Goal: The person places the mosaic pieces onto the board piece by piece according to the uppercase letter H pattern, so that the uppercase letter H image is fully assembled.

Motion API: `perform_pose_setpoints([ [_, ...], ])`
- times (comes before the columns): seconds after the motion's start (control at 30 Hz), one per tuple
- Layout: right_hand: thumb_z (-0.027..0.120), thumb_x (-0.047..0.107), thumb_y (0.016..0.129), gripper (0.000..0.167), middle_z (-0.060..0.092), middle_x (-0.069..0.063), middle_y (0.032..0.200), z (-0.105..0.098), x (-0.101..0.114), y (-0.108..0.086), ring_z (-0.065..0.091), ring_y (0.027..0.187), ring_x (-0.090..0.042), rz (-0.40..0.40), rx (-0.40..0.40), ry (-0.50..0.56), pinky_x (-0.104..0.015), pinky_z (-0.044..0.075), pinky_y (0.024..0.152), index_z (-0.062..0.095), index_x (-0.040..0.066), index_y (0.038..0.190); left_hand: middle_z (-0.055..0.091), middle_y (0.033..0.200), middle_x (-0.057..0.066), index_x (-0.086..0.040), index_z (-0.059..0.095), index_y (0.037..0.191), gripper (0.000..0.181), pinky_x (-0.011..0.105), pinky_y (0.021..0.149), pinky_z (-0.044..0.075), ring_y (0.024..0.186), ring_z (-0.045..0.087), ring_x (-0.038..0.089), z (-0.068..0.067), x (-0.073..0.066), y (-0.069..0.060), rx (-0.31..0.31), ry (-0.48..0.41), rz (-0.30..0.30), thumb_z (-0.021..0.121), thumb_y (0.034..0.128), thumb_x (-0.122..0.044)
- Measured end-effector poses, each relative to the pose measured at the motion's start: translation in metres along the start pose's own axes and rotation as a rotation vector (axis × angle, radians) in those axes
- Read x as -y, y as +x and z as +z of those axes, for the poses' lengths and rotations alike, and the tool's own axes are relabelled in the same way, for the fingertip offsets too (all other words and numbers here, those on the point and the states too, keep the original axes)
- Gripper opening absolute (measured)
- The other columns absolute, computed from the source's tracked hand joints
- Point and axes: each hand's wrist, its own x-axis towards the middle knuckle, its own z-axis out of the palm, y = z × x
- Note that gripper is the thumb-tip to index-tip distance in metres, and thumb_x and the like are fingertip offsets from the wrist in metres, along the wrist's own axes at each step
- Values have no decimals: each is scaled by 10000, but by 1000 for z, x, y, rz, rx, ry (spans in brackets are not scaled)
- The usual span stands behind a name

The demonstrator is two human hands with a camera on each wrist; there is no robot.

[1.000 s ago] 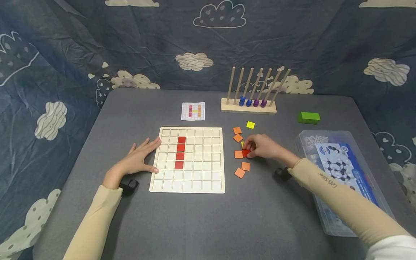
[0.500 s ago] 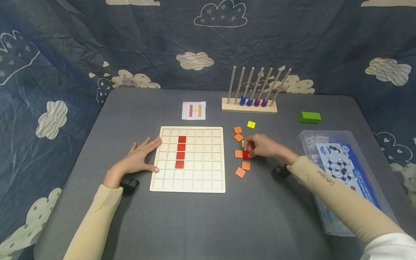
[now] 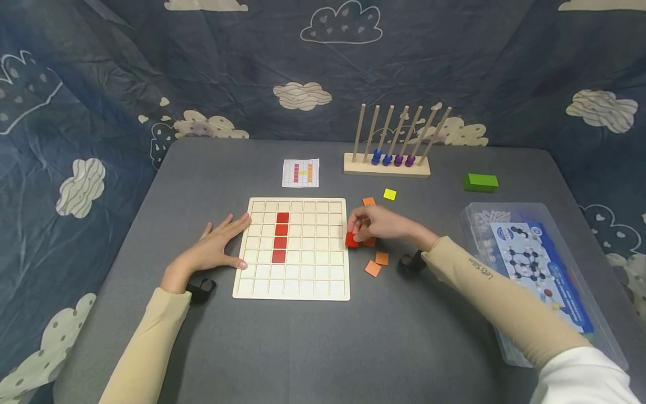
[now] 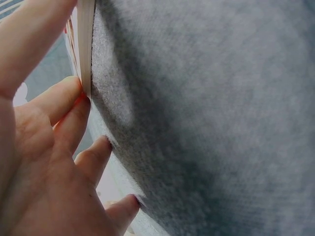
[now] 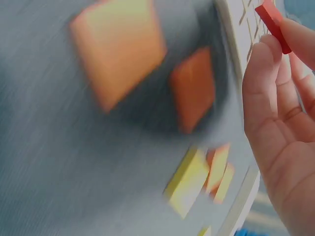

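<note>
My right hand (image 3: 379,223) pinches a red square tile (image 3: 351,240) between thumb and fingers, at the right edge of the wooden grid board (image 3: 306,285). In the right wrist view that red tile (image 5: 273,25) is held tilted, apart from the loose tiles. A column of several red tiles (image 3: 280,242) fills squares left of the board's middle. My left hand (image 3: 212,247) has its fingers spread, with fingertips and thumb on the board's left edge. In the left wrist view the fingers touch the board's side (image 4: 85,49) and the grey table.
Right of the board lie orange tiles (image 3: 373,269) and a yellow tile (image 3: 390,194); my right hand partly covers some. Behind stand a pattern card (image 3: 300,173) and a peg rack with beads (image 3: 386,166). A green block (image 3: 480,183) and a clear plastic box (image 3: 504,342) are at the right.
My right hand has picked the red tile up from among the loose tiles and carried it left to the board's edge. The left hand has stayed in place.
</note>
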Motion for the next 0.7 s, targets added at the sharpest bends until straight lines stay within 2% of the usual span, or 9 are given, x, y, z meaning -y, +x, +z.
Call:
perform_pose_setpoints([
  [0.27, 637, -70, 803, 122, 579, -51, 766, 42, 24, 35, 521, 666, -153, -85, 34, 9, -275, 433, 637, 624, 16, 888, 146, 1574, 154, -75, 190, 1529, 1121, 669, 1046, -72, 1427, 7, 413, 0, -2, 1, -4, -8, -10, 800, 693, -505],
  [0.6, 714, -61, 773, 128, 580, -1, 700, 96, 49, 69, 523, 651, -98, -86, 25, -64, -217, 430, 635, 649, 33, 829, 150, 1574, 154, -79, 194, 1529, 1121, 665, 1049, -75, 1428, 10, 412, 1, -1, 1, -8, -13, -18, 802, 691, -507],
  [0.7, 723, -51, 761, 130, 586, 20, 675, 106, 55, 75, 520, 640, -83, -90, 4, -127, -203, 423, 626, 657, 55, 798, 145, 1577, 142, -86, 194, 1531, 1123, 663, 1050, -75, 1429, 9, 407, 1, 0, 1, -6, -14, -19, 805, 687, -506],
])
